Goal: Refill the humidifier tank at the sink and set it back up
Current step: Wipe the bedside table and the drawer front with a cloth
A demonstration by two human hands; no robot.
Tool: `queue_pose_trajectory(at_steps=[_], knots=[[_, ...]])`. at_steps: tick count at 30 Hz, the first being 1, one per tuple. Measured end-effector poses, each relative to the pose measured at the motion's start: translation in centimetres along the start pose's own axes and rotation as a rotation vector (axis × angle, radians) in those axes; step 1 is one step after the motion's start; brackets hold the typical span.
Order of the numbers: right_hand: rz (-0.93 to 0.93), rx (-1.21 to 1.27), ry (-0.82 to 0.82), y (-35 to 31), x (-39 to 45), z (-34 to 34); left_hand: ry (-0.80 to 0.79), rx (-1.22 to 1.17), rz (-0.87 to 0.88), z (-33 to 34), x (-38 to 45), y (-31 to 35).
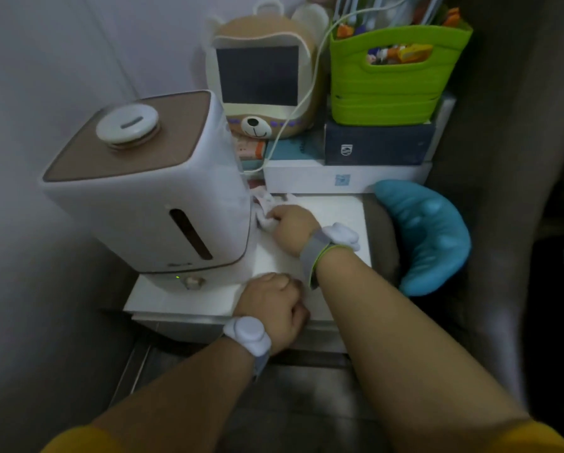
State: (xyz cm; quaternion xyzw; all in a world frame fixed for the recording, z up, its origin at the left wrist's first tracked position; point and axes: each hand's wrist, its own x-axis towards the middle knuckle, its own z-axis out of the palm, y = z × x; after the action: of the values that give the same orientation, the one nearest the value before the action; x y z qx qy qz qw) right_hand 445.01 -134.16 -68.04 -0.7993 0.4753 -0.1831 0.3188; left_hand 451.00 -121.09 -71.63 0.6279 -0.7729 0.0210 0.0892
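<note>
On the white table (pixel 182 299), our right hand (pixel 292 228) is gripping a cloth (pixel 266 207) beside the humidifier (pixel 150 191); our left hand (pixel 275 308) is clenched, grasping nothing. Wipe gently, avoiding tipping it.

Dim corner with a low white cabinet against pale walls

A plain pale grey wall (pixel 45 60) borders the left side; the white flat-topped cabinet (pixel 182 302) stands on a dark grey floor (pixel 300 397). A dark grey upholstered panel (pixel 516 158) rises at the right. Lighting is low and even.
</note>
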Motion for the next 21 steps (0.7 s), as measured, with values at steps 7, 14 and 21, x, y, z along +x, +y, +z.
queue_pose_trajectory(at_steps=[7,14,21], knots=[[0.256,-0.600,0.037,3.0,-3.0,-2.1,0.036,-0.015,0.007,0.5,-0.4,0.0],[0.213,-0.637,-0.033,5.1,-2.0,-1.7,0.092,-0.053,0.037,0.5,-0.1,-0.2],[-0.041,-0.481,-0.249,1.3,-9.7,-1.3,0.031,-0.253,0.017,-0.1,-0.8,-0.7]])
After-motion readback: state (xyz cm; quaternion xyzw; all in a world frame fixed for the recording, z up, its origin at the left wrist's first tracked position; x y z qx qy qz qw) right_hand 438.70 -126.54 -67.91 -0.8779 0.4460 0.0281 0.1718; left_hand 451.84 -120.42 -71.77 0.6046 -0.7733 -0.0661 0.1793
